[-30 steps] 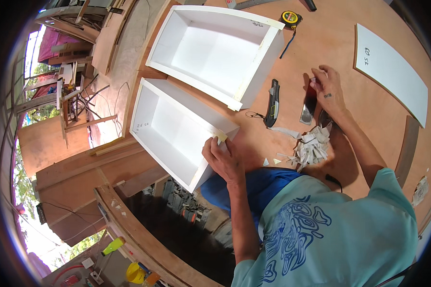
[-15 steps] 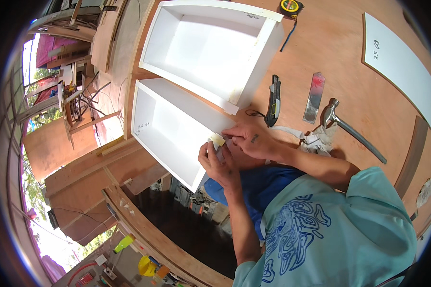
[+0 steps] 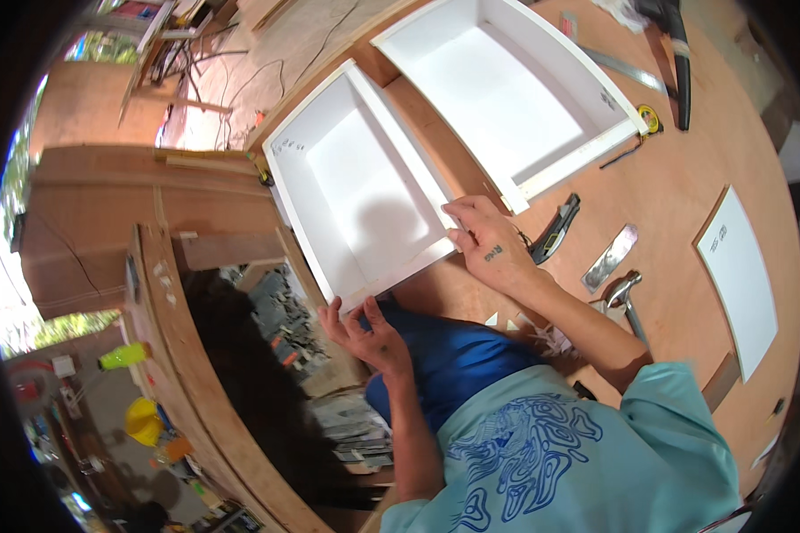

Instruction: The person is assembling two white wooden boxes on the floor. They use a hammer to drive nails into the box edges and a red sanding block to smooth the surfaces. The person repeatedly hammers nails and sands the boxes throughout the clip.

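The nearer white open-topped box (image 3: 400, 142), which looks like a drawer, lies on a wooden worktop in front of me. My right hand (image 3: 489, 249) pinches its near right corner, with the fingers over the rim and the thumb against the front wall. At the near left corner, my left hand (image 3: 369, 338) has its fingers spread, the tips beside or touching the corner; the frame does not settle which. A second white box (image 3: 498, 89) lies to the right, separated by a narrow gap.
Right of the boxes lie a utility knife (image 3: 557, 229), a flat metal blade (image 3: 610, 258), a hammer (image 3: 624, 289), a tape measure (image 3: 649, 118) and a white panel (image 3: 740, 280). A black-handled tool (image 3: 680, 75) is at the far right. Left of my legs, a dark opening (image 3: 240, 355) shows below.
My left hand has gone from the near right corner to the near left one. A small pale yellow piece at my fingers no longer shows. The view has shifted.
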### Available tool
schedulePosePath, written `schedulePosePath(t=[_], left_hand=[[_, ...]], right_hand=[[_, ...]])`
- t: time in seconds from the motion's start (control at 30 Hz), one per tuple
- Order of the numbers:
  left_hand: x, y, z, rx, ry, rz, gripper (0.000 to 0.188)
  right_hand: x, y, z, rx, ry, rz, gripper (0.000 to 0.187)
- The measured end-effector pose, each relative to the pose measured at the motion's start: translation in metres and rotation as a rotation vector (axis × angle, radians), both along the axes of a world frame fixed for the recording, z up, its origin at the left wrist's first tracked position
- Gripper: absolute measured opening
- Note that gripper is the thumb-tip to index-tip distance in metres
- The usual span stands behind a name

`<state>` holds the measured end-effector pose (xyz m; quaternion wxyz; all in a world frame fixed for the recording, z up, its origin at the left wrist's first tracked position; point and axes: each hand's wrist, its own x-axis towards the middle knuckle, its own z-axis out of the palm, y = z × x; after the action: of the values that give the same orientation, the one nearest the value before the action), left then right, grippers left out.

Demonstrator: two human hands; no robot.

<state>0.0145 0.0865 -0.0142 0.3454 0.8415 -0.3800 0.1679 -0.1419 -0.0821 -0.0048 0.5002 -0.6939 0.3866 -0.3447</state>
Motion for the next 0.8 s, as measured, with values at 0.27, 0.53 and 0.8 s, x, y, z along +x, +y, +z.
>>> schedulePosePath(t=[0.27,0.53,0.8], left_hand=[[-0.005,-0.026,0.007,-0.031,-0.009,-0.255,0.017],[-0.003,-0.061,0.021,0.143,0.097,-0.516,0.036],[-0.015,-0.058,0.019,0.136,0.195,-0.561,0.035]], right_hand=[[-0.004,-0.004,-0.008,-0.453,0.205,0.145,0.025],[0.018,-0.033,0.032,-0.672,0.601,0.427,0.011],[-0.042,-0.036,0.035,-0.323,0.426,0.184,0.026]])
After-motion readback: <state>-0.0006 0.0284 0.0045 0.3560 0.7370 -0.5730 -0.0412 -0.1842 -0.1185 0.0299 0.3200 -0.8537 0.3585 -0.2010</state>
